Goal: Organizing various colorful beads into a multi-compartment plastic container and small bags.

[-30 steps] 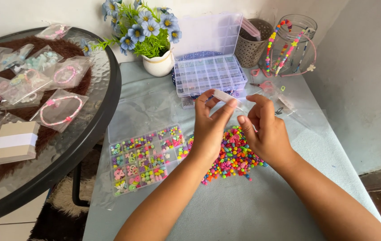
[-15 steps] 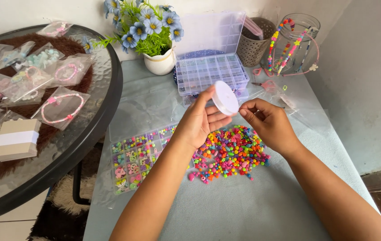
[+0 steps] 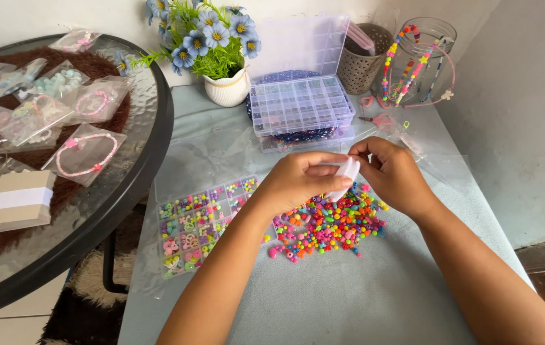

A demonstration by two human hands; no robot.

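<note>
Centrally, frame middle: your left hand grips small white round spool, fingers closed on it; your right hand pinches at spool's upper edge, both hands touching over loose multicoloured bead pile on grey counter. Left of pile: open compartment tray of sorted beads. Upper centre: clear organiser box, lid raised; white flowerpot beside. Far left: round glass table with bagged bracelets.

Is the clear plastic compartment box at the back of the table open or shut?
Open: the clear plastic compartment box has its lid raised upright behind the tray, exposing the compartments.
</note>
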